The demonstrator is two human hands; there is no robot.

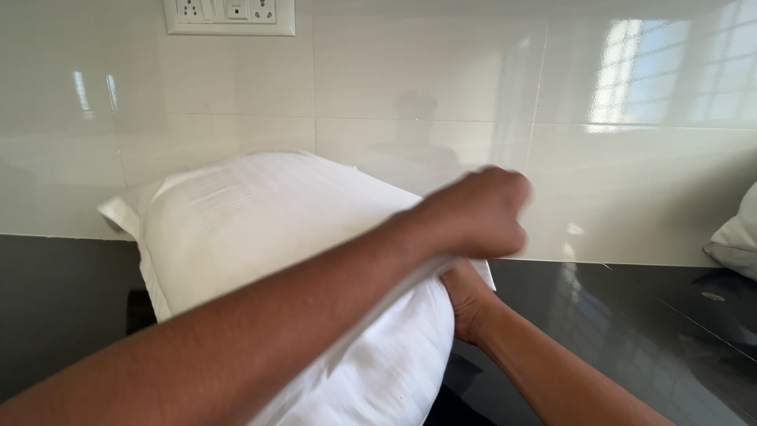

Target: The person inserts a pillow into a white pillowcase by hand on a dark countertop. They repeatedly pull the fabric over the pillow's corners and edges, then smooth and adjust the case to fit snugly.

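On the dark glossy counter (63, 315), against the tiled wall, a white pillow (260, 237) stands tilted. At its three o'clock corner the left hand (477, 213), forearm crossing over it from seven o'clock, is fisted, blurred. The right hand (467, 300) grips the fabric from beneath.

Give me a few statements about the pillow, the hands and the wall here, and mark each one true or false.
1. The pillow is white. True.
2. The left hand lies flat on the floor. False: it is closed over the pillow's right edge.
3. The right hand grips the pillow from below. True.
4. The wall is bare brick. False: it has glossy pale tiles.
5. A socket plate sits on the wall. True.
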